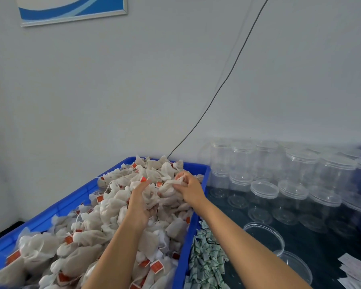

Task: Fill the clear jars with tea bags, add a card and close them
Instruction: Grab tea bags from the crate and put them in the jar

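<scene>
Blue crate [133, 163]: heaped with tea bags [88, 232], white pouches on strings with red tags, piled above the rim at the far end.

Left hand [139, 202]: over the far middle of the crate, fingers curled round a bunch of tea bags.

Right hand [188, 187]: just right of the left hand, close to the crate's right wall, fingers pinching a tea bag at the top of the heap.

Small printed packets [206, 261]: loose pile just outside the crate's right wall, near end.

Open jar [265, 236]: right of the crate, lidless, mouth tilted toward the viewer; nothing visible inside. A second open jar or lid lies nearer, to its right.

Lidded clear jars [300, 170]: stacked rows right of the crate, against the wall.

White cards [354, 270]: far right of the crate, near edge.

Assessment: filling not yet begun. The open jar lies right of and nearer than both hands; the right hand is closer to it.
</scene>
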### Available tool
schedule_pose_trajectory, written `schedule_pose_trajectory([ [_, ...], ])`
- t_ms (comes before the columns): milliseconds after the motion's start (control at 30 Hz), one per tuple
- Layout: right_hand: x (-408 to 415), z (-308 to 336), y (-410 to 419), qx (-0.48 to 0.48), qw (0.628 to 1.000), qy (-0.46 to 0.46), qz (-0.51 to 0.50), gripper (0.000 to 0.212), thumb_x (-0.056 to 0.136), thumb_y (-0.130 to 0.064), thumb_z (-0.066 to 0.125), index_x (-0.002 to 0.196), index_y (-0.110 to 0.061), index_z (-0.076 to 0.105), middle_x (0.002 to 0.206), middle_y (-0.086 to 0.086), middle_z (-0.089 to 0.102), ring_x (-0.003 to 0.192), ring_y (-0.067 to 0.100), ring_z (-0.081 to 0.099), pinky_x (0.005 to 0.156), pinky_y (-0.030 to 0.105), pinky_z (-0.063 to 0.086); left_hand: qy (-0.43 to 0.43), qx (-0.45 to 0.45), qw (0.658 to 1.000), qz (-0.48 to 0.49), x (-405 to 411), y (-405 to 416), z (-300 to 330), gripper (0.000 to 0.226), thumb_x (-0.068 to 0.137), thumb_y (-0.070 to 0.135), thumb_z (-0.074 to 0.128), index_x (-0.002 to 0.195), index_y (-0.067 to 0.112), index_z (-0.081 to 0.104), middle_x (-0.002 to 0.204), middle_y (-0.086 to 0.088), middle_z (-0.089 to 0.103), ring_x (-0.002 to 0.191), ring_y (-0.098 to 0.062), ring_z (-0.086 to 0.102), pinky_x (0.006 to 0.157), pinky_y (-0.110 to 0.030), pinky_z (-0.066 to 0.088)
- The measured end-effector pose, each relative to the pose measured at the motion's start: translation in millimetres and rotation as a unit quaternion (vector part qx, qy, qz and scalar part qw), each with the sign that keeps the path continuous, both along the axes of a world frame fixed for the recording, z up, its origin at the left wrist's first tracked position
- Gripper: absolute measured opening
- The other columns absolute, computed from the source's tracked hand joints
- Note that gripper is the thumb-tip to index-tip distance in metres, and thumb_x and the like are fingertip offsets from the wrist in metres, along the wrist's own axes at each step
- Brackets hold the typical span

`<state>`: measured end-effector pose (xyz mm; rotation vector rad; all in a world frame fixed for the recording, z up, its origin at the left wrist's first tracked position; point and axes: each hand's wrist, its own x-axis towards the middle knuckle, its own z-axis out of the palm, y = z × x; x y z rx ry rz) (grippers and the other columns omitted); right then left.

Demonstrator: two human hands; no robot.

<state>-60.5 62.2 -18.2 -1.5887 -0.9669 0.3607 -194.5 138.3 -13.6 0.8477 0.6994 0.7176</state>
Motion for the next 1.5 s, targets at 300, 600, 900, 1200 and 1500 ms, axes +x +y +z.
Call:
schedule_pose_trajectory([
  [300, 6, 57, -75, 0.033, 0.998, 0.011, 0.058, 0.018, 0.091, -0.009, 0.064, 0.082, -0.024, 0.058, 0.067, -0.017, 0.06, 0.057, 0.001, 0.053, 0.043, 0.017, 0.04, -0.034, 0.016, 0.981, -0.188, 21, -54, 24, 0.05, 0.082, 0.048, 0.065, 0.113, 0.01, 0.066, 0.1, -0.014, 0.072, 0.088, -0.027, 0.07, 0.08, -0.042, 0.059],
  [600, 30, 76, -183, 0.029, 0.999, -0.001, -0.017, 0.017, 0.088, -0.01, 0.068, 0.104, -0.006, 0.067, 0.082, -0.003, 0.065, 0.073, 0.006, 0.062, 0.059, 0.016, 0.051, -0.059, -0.031, 0.963, -0.261, 73, -152, 45, 0.027, 0.087, 0.029, 0.069, 0.099, 0.006, 0.064, 0.078, -0.011, 0.066, 0.049, -0.017, 0.062, 0.042, -0.022, 0.052],
  [900, 49, 23, -243, -0.069, 0.991, 0.052, -0.098, 0.014, 0.093, -0.008, 0.059, 0.104, -0.012, 0.066, 0.098, 0.008, 0.063, 0.077, 0.01, 0.059, 0.053, 0.015, 0.047, -0.014, 0.0, 0.991, -0.136, 98, -193, -6, 0.042, 0.084, 0.023, 0.073, 0.116, -0.001, 0.06, 0.097, -0.018, 0.066, 0.066, -0.022, 0.065, 0.046, -0.026, 0.052],
  [1200, 47, 6, -236, 0.017, 0.976, 0.211, -0.053, 0.022, 0.094, 0.001, 0.051, 0.101, -0.012, 0.067, 0.098, 0.01, 0.067, 0.086, 0.024, 0.06, 0.066, 0.032, 0.048, -0.032, 0.061, 0.992, -0.103, 77, -185, -19, 0.024, 0.085, 0.023, 0.071, 0.103, 0.008, 0.065, 0.086, -0.011, 0.066, 0.065, -0.018, 0.062, 0.053, -0.027, 0.053],
  [1500, 36, -10, -234, 0.001, 0.994, -0.046, -0.096, 0.032, 0.083, 0.008, 0.057, 0.101, -0.018, 0.066, 0.09, -0.004, 0.064, 0.089, 0.013, 0.061, 0.08, 0.023, 0.053, -0.051, 0.091, 0.985, -0.141, 85, -197, -15, 0.033, 0.087, 0.019, 0.069, 0.115, 0.003, 0.061, 0.11, -0.021, 0.067, 0.088, -0.026, 0.068, 0.055, -0.026, 0.055],
])
